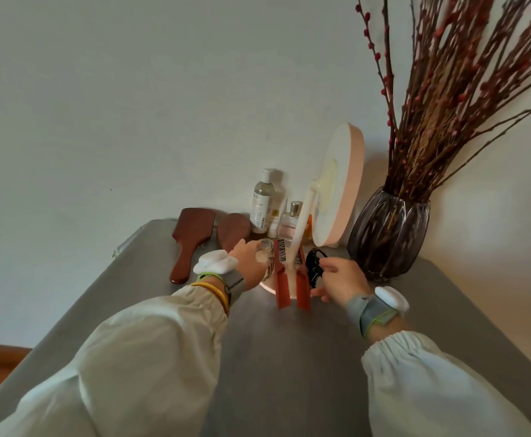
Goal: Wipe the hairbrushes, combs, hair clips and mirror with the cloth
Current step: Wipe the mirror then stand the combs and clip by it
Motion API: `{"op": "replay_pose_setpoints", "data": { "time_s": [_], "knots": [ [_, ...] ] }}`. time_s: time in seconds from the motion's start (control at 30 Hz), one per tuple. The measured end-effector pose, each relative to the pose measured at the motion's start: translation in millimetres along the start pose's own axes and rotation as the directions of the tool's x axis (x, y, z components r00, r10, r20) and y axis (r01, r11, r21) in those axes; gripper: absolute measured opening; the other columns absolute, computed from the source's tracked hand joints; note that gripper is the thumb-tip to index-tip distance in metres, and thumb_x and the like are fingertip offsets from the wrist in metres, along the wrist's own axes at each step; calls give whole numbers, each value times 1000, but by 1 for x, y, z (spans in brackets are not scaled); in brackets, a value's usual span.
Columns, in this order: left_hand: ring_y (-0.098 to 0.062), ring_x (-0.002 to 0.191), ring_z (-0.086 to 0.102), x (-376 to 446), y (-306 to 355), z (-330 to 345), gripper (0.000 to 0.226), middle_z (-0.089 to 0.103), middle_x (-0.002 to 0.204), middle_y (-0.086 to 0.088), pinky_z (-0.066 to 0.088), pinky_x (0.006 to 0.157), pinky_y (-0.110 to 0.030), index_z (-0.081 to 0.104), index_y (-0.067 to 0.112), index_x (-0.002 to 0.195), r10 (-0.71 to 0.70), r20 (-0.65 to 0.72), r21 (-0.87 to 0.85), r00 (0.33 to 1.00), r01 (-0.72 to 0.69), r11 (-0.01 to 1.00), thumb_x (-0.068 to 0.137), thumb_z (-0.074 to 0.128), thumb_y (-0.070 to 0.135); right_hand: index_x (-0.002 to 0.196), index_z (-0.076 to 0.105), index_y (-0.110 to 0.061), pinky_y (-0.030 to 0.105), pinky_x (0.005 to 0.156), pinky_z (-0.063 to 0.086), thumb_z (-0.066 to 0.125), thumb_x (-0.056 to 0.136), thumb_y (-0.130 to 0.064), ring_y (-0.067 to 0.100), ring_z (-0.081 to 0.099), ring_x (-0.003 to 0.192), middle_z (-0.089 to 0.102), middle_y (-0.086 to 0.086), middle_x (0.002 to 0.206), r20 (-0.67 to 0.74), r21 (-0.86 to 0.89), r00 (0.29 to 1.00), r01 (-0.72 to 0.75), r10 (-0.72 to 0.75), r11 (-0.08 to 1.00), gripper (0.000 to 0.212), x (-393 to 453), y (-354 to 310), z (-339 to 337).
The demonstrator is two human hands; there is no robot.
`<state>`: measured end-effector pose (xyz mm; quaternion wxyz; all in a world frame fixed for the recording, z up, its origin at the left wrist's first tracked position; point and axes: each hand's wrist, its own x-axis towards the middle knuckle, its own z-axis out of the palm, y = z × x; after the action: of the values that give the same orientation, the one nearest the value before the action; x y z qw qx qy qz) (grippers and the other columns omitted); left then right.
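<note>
My left hand (249, 260) grips a clear hair clip (265, 247) just left of two red combs (281, 272) that lie side by side on the round base (265, 283) of the pink mirror (343, 184). The mirror stands tilted, its back towards me. My right hand (341, 279) pinches a black hair clip (314, 266) between fingers and thumb, right of the combs. Two brown wooden hairbrushes (188, 244) (234, 228) lie bristles down at the back left. No cloth is in view.
Bottles (264, 200) and a small perfume bottle (291, 220) stand against the wall behind the combs. A dark glass vase (387, 234) with tall red-budded branches stands at the back right. The grey table (289, 357) reaches towards me between my sleeves.
</note>
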<state>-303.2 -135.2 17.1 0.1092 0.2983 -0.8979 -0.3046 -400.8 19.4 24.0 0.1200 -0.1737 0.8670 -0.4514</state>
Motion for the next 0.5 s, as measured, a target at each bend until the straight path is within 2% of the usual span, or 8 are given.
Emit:
{"op": "replay_pose_setpoints", "data": {
  "time_s": [0.1,0.27,0.37,0.5],
  "knots": [
    [-25,136,38,1,-3,1,54,39,148,-7,33,110,-40,39,22,142,-16,-9,1,1000,16,1000,89,48,26,136,46,-10,21,36,44,30,92,2,22,66,57,41,13,146,22,7,1000,-13,13,1000,49,-2,-1,-3],
    [-25,134,39,-2,-4,-2,52,35,150,-8,33,110,-37,41,21,141,3,-35,-2,999,-4,1000,89,49,22,135,48,-12,26,45,48,31,93,-1,27,68,63,47,5,141,0,15,1000,17,-17,1000,47,-12,-6,-10],
    [-24,121,51,-17,0,-8,47,48,138,-7,43,100,-33,49,19,135,18,-88,-54,996,-23,998,88,49,18,126,56,-14,31,53,54,37,94,-7,24,68,65,59,6,124,-39,-36,997,62,-63,997,38,-25,-9,-23],
    [-21,111,57,-59,6,-13,36,58,127,-4,44,91,-28,58,21,124,17,-102,-93,995,-27,995,89,50,18,93,66,-14,35,66,58,43,93,-14,23,70,68,69,4,90,31,-307,983,179,-179,935,24,-60,-15,-47]
  ]
}}
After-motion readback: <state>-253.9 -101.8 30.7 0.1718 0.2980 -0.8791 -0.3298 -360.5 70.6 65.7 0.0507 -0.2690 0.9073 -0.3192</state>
